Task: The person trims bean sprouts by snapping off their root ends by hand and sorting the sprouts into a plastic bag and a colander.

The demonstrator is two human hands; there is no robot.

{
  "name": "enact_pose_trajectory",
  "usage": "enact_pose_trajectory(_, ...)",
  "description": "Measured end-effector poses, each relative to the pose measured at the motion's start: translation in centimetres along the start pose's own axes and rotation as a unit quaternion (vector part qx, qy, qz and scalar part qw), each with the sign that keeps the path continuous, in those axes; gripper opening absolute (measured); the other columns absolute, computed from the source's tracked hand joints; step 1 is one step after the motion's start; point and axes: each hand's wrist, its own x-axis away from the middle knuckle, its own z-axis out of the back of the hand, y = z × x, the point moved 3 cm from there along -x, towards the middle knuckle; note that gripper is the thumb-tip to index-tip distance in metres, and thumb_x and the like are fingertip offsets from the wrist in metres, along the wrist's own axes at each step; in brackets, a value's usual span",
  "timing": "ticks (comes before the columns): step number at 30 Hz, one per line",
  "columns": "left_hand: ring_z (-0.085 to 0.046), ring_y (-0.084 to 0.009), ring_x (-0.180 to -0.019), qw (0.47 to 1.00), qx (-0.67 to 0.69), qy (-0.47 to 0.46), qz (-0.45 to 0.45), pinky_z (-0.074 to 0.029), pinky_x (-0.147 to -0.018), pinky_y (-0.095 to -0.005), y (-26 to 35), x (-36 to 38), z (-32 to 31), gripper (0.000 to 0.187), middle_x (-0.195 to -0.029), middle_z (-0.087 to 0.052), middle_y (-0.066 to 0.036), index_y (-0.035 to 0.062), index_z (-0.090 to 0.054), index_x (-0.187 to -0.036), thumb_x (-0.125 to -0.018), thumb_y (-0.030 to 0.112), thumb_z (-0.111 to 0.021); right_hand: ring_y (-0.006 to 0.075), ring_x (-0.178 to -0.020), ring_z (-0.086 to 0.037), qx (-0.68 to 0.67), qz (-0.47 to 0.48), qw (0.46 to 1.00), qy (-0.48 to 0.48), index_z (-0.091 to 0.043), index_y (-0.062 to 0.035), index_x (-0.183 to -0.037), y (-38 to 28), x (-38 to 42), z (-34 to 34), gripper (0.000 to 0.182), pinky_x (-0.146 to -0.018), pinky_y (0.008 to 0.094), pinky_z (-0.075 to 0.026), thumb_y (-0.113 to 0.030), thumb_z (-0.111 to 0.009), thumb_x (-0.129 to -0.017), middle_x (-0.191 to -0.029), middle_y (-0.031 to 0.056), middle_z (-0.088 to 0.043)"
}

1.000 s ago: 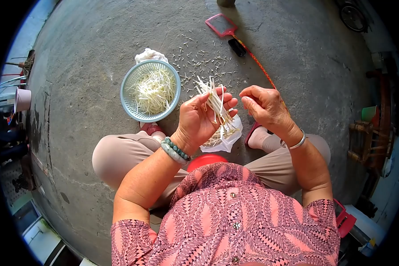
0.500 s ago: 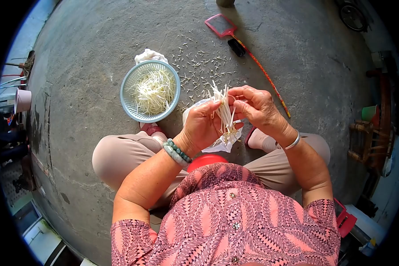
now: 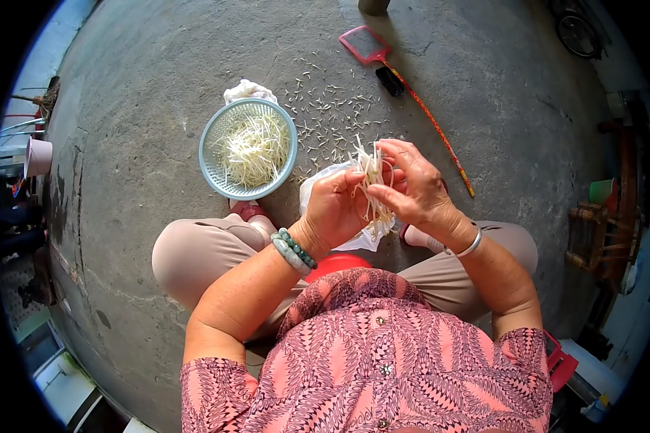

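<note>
A bunch of white bean sprouts is held upright in front of me, its thin tails hanging below. My left hand is closed around the bunch from the left, thumb against the stalks. From the right, my right hand has its fingers and thumb bent about the same sprouts; its thumb lies across them. The fingertips are partly hidden among the stalks. Left of the hands, a light blue plastic basket holds a heap of bean sprouts. Under the hands lies a white plastic bag, largely covered by them.
Small sprout scraps litter the concrete floor beyond the bag. A pink fly swatter lies at the upper right, beside a black object. Behind the basket sits a crumpled white bag. A red seat shows beneath me.
My right hand has moved slightly left and its thumb now reaches across the sprouts. My left hand stays around the bunch, a little shifted. The whole view has shifted slightly.
</note>
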Motion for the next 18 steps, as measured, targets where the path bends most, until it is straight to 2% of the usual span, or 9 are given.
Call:
enact_pose_trajectory(1, -0.053, -0.0307, -0.118, 1.0, 0.007, -0.019, 0.002, -0.036, -0.105, -0.0438, 0.0, -0.1, 0.1, 0.044, -0.128, -0.053, -0.021, -0.0047, -0.046, -0.128, -0.092, 0.019, -0.039, 0.0312, -0.101, -0.061, 0.041, 0.022, 0.999, -0.012, -0.051, 0.002, -0.123, 0.0, 0.1, -0.1, 0.058, -0.087, 0.0338, -0.05, -0.015, -0.074, -0.073, -0.123, 0.021, -0.051)
enact_pose_trajectory(4, -0.048, -0.032, -0.123, 0.999, -0.009, -0.04, -0.006, -0.031, -0.109, -0.0431, 0.0, -0.1, 0.0, 0.048, -0.133, -0.048, -0.023, -0.0065, -0.043, -0.132, -0.091, 0.019, -0.037, 0.0283, -0.1, -0.062, -0.099, -0.05, 0.993, -0.042, -0.049, 0.0024, -0.125, 0.6, 0.0, -0.3, 0.057, -0.086, 0.0334, -0.052, -0.012, -0.071, -0.075, -0.121, 0.0198, -0.052)
enact_pose_trajectory(5, -0.047, -0.0322, -0.124, 0.999, -0.02, -0.041, -0.01, -0.031, -0.11, -0.0432, 0.1, -0.1, -0.2, 0.049, -0.134, -0.047, -0.023, -0.007, -0.042, -0.132, -0.091, 0.019, -0.036, 0.0232, -0.099, -0.064, -0.148, -0.103, 0.982, -0.06, -0.048, 0.0026, -0.127, 0.3, -0.1, -0.1, 0.054, -0.083, 0.0317, -0.054, -0.008, -0.067, -0.078, -0.119, 0.0175, -0.053)
enact_pose_trajectory(8, -0.044, -0.033, -0.128, 0.999, -0.031, 0.003, -0.012, -0.028, -0.111, -0.0438, 0.1, 0.0, -0.9, 0.052, -0.138, -0.043, -0.025, -0.0082, -0.038, -0.135, -0.091, 0.019, -0.035, 0.0194, -0.098, -0.064, -0.155, -0.149, 0.973, -0.086, -0.047, 0.0023, -0.128, 0.4, -0.1, 0.3, 0.052, -0.081, 0.0299, -0.055, -0.006, -0.064, -0.08, -0.118, 0.016, -0.054)
enact_pose_trajectory(11, -0.051, -0.0331, -0.121, 1.0, -0.016, 0.007, -0.016, -0.035, -0.107, -0.0445, 0.0, 0.0, -1.3, 0.048, -0.13, -0.05, -0.024, -0.0092, -0.043, -0.129, -0.09, 0.017, -0.034, 0.0201, -0.098, -0.064, -0.197, -0.149, 0.965, -0.082, -0.048, 0.0014, -0.128, 1.1, 0.1, -0.1, 0.05, -0.081, 0.0298, -0.055, -0.006, -0.062, -0.08, -0.117, 0.0159, -0.055)
enact_pose_trajectory(14, -0.05, -0.0337, -0.121, 1.0, -0.011, 0.014, -0.011, -0.036, -0.106, -0.0459, 0.2, 0.1, -1.3, 0.048, -0.131, -0.05, -0.024, -0.0092, -0.044, -0.129, -0.091, 0.018, -0.033, 0.0155, -0.1, -0.062, -0.21, -0.136, 0.964, -0.094, -0.044, -0.0009, -0.132, 1.3, 0.2, -0.2, 0.051, -0.086, 0.0293, -0.051, -0.002, -0.06, -0.083, -0.117, 0.0113, -0.057)
enact_pose_trajectory(17, -0.041, -0.0344, -0.13, 1.0, -0.02, 0.008, -0.005, -0.027, -0.111, -0.0472, 0.2, 0.2, -1.1, 0.055, -0.142, -0.038, -0.025, -0.0074, -0.034, -0.137, -0.091, 0.021, -0.032, 0.0151, -0.102, -0.061, -0.142, -0.117, 0.977, -0.112, -0.043, -0.0003, -0.133, 1.3, 0.2, -0.1, 0.052, -0.088, 0.0296, -0.05, -0.002, -0.06, -0.083, -0.117, 0.0109, -0.057)
enact_pose_trajectory(18, -0.04, -0.0344, -0.13, 1.0, -0.02, 0.003, -0.005, -0.027, -0.111, -0.0474, 0.3, 0.2, -1.0, 0.054, -0.142, -0.038, -0.025, -0.0073, -0.034, -0.137, -0.091, 0.022, -0.032, 0.018, -0.099, -0.062, -0.162, -0.119, 0.975, -0.095, -0.045, -0.0001, -0.13, 1.4, 0.3, -0.2, 0.051, -0.086, 0.0306, -0.051, -0.003, -0.06, -0.082, -0.115, 0.0128, -0.057)
